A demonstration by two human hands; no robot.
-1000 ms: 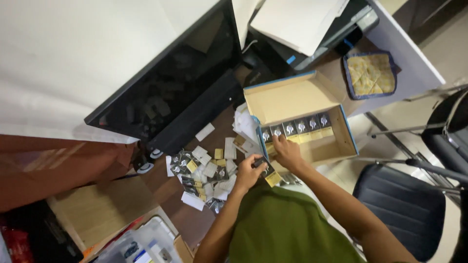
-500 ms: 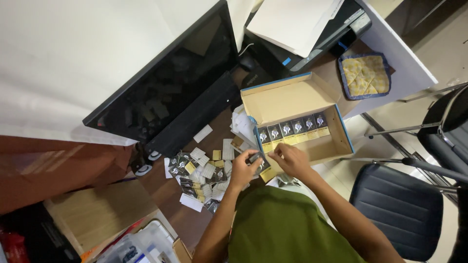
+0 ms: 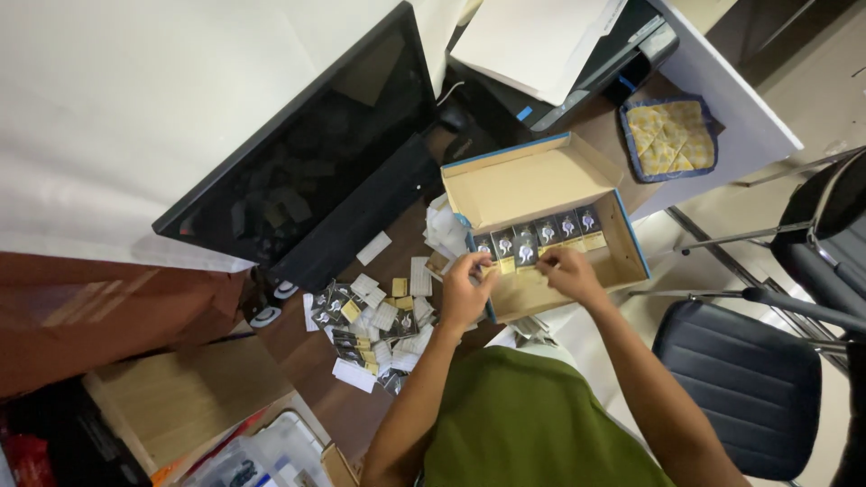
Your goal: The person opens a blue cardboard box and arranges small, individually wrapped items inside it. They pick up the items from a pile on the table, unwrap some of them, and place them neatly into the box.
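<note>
Both hands now moving into box (image 3: 541, 185), mid-frame: left hand (image 3: 465, 290) and right hand (image 3: 568, 271) pinching small packet (image 3: 526, 255) into the row.

brown desk (image 3: 307, 347) | monitor (image 3: 307, 171) | open cardboard box (image 3: 532, 185) | scattered small packets (image 3: 374, 320) | printer (image 3: 577, 63)

- Open box (image 3: 541, 185): matt tan cardboard inside, blue paper-faced edges.
- Small packets (image 3: 541, 236) in row: glossy black film with yellow card strip.
- Loose packets (image 3: 374, 325) on counter: same glossy film, mixed with white paper slips.
- Counter (image 3: 316, 379): dark brown wood-look, smooth, slight sheen.
- Monitor (image 3: 316, 171): glossy black screen, matt plastic frame.
- Chair seat (image 3: 740, 379): dark, faintly shiny upholstery.
- Cloth pad (image 3: 672, 137): yellow patterned fabric, blue trim.
</note>
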